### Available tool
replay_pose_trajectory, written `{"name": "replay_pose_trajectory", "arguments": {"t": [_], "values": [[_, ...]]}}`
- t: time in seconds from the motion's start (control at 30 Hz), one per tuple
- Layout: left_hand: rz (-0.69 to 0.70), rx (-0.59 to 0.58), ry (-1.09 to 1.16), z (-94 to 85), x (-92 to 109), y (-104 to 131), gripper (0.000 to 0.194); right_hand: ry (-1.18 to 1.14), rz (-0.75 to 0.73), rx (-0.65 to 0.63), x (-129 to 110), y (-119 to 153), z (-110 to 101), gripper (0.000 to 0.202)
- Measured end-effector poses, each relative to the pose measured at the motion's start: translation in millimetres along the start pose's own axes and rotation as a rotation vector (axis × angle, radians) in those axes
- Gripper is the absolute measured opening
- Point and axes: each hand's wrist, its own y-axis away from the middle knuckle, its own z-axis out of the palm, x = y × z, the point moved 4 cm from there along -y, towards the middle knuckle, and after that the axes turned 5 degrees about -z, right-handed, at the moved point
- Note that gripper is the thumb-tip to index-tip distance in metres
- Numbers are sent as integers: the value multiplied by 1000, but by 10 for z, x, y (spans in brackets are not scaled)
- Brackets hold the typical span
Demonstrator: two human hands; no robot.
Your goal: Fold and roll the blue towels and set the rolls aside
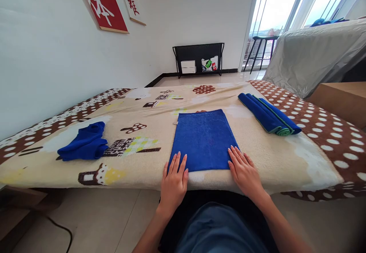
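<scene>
At the frame's center, a plush, rectangular blue towel (203, 140) is lying flat. At lower center, the left hand (174, 184) and right hand (244, 173) are resting unclenched on its near corners.

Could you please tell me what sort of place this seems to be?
Probably a room in a home: a patterned blanket lies under the flat cloth, scrolls hang on the wall, and a stool stands by the window.
</scene>
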Motion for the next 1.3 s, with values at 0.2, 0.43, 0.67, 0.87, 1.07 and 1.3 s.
{"name": "replay_pose_trajectory", "arguments": {"t": [0.2, 0.43, 0.67, 0.87, 1.07, 1.3], "values": [[-29, -7, 25, -5, -72, 173, 58, 4, 10, 33, 14, 178, -39, 52], [-18, -123, 194, -343, -295, -188, 41, -129, 58, -10, 235, 12, -181, 41], [179, -375, 273, 127, -43, -1322, 57, -414, -166, -375, 1, -1391, 152, 47], [160, -521, 162, 811, 45, -2156, 61, -387, -124, -426, -98, -2156, 770, 53], [205, -534, 145, 986, -77, -2400, 60, -350, -76, -429, 71, -2321, 1094, 57], [124, -499, 91, 1084, -260, -2665, 60, -269, 36, -387, 500, -2489, 1279, 56]]}}
